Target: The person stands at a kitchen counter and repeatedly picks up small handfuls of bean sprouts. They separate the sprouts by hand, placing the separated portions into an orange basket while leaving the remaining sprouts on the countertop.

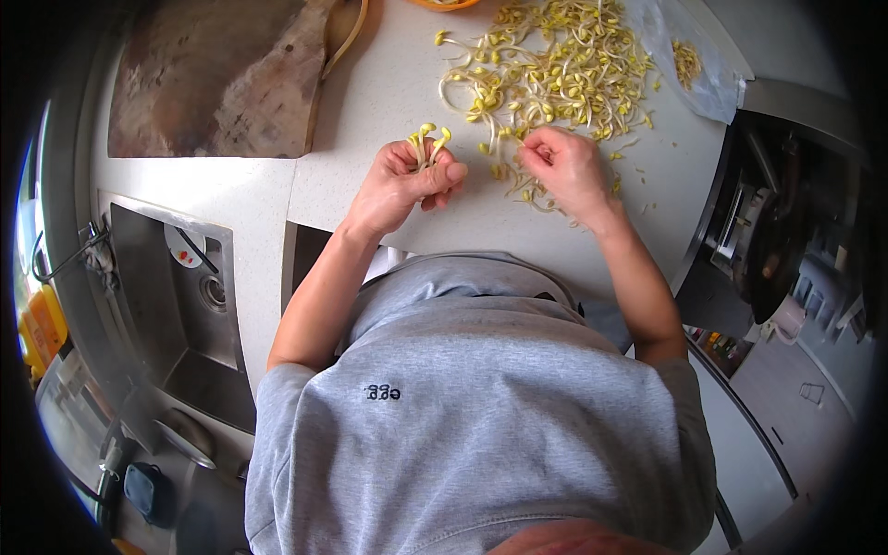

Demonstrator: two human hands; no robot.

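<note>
Several soybean sprouts (427, 142) with yellow heads stand up out of my left hand (409, 180), whose fingers are closed on their stems. To the right, my right hand (569, 170) is bent with fingertips together at the lower edge of the loose sprouts; a sprout seems to be at its fingertips, but the grip is too unclear to tell. A large heap of soybean sprouts (562, 76) spreads over the white countertop (374, 90) beyond the hands. A few sprouts and small bits lie around and below my right hand.
A worn cutting board (215, 83) lies at the upper left. An orange bowl's rim (447, 5) shows at the top. A clear plastic bag (711, 90) with some plant scraps lies at the upper right, by the stove (763, 222). A steel sink (208, 333) is on the left.
</note>
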